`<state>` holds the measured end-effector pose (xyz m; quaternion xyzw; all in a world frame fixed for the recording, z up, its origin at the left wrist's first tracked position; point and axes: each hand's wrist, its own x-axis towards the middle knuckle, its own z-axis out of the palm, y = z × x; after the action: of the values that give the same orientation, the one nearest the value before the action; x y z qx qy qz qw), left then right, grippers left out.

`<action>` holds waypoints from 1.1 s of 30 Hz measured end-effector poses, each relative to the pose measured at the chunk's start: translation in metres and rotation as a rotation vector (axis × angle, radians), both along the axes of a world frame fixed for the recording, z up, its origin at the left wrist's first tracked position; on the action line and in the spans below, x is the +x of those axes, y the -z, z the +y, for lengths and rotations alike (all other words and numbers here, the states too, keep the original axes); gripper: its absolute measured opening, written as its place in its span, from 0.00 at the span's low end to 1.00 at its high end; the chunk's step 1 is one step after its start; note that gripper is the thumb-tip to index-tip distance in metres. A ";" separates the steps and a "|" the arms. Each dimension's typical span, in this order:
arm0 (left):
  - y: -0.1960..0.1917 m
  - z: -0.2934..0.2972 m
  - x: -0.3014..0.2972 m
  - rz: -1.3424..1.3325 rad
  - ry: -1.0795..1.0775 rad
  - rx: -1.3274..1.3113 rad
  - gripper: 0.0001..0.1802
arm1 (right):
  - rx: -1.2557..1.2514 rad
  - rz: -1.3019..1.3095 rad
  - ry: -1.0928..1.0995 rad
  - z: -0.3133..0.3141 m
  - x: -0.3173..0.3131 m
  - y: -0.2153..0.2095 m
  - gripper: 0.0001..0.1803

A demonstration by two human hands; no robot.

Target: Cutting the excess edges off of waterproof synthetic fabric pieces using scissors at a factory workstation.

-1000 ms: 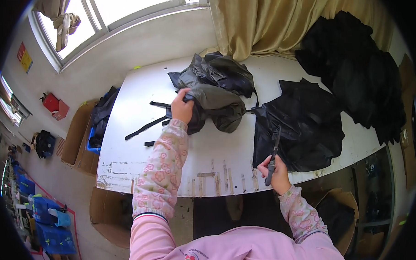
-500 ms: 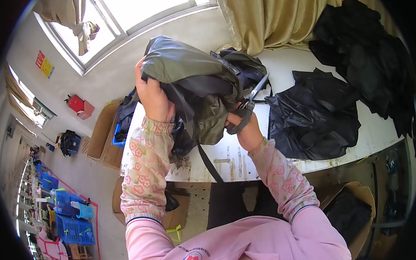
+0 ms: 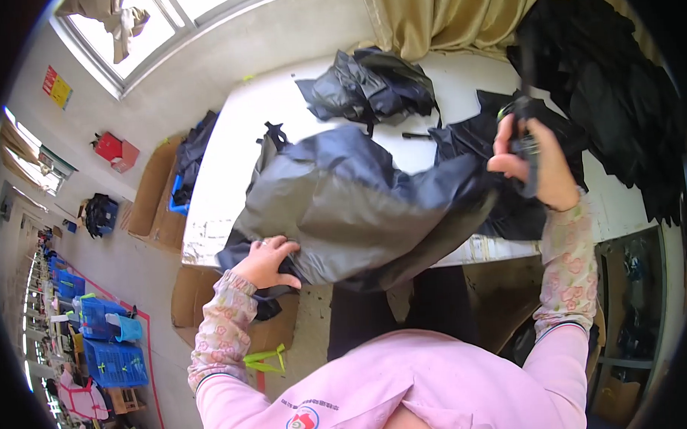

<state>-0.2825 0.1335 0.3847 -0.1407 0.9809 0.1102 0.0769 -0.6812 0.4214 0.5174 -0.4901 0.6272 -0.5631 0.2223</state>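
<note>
A grey and dark blue fabric piece [image 3: 358, 206] is stretched out over the near edge of the white table [image 3: 228, 150]. My left hand [image 3: 268, 262] grips its lower left corner by the table's front edge. My right hand [image 3: 529, 162] is raised at the right, closed on the fabric's other end together with a black strap. A crumpled black fabric piece [image 3: 369, 85] lies at the table's far middle. Another black piece [image 3: 499, 133] lies under my right hand.
A heap of black fabric [image 3: 604, 84] fills the table's right end. A tan curtain [image 3: 442, 18] hangs behind. On the floor to the left are cardboard sheets [image 3: 150, 198], a red box [image 3: 114, 151] and blue crates [image 3: 110, 351].
The grey fabric, held bunched up high in front of me before, is now lowered and spread wide over the table's front edge, with my hands pulled apart left and right.
</note>
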 end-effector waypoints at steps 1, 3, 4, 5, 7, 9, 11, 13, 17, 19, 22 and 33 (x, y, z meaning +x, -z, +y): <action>0.013 0.003 -0.004 -0.120 0.011 0.034 0.42 | 0.069 0.014 0.052 0.004 0.001 0.019 0.19; 0.021 0.011 -0.023 -0.058 0.059 0.145 0.40 | 0.190 0.058 0.147 0.011 -0.007 0.077 0.19; 0.022 0.016 -0.030 0.009 0.076 0.231 0.38 | 0.176 0.077 0.214 0.014 -0.004 0.110 0.18; 0.019 0.020 -0.035 0.040 0.073 0.284 0.33 | 0.215 0.005 0.231 0.017 0.003 0.131 0.18; 0.020 0.027 -0.046 0.231 0.005 0.312 0.27 | 0.268 -0.072 0.235 0.028 0.018 0.153 0.18; 0.007 0.041 -0.058 0.331 -0.038 0.281 0.26 | 0.327 -0.108 0.254 0.041 0.033 0.167 0.17; 0.000 0.046 -0.067 0.477 -0.057 0.155 0.24 | 0.317 -0.064 0.212 0.057 0.042 0.173 0.17; 0.002 0.049 -0.086 0.499 0.036 0.073 0.24 | 0.312 -0.018 0.189 0.068 0.044 0.179 0.17; 0.005 0.058 -0.117 0.489 0.266 -0.079 0.18 | 0.380 0.175 0.132 0.092 0.041 0.200 0.13; 0.016 0.046 -0.128 0.409 0.339 -0.090 0.15 | 0.408 0.187 0.129 0.097 0.040 0.217 0.13; 0.028 0.026 -0.141 0.366 0.405 -0.053 0.08 | 0.422 0.257 0.132 0.094 0.046 0.232 0.14; -0.005 -0.025 -0.122 0.196 -0.084 0.692 0.05 | 0.276 -0.188 -0.003 0.066 0.046 0.181 0.13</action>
<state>-0.4047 0.1084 0.3893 -0.1354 0.8815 0.4518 0.0212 -0.6347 0.4877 0.3361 -0.4014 0.6741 -0.5146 0.3459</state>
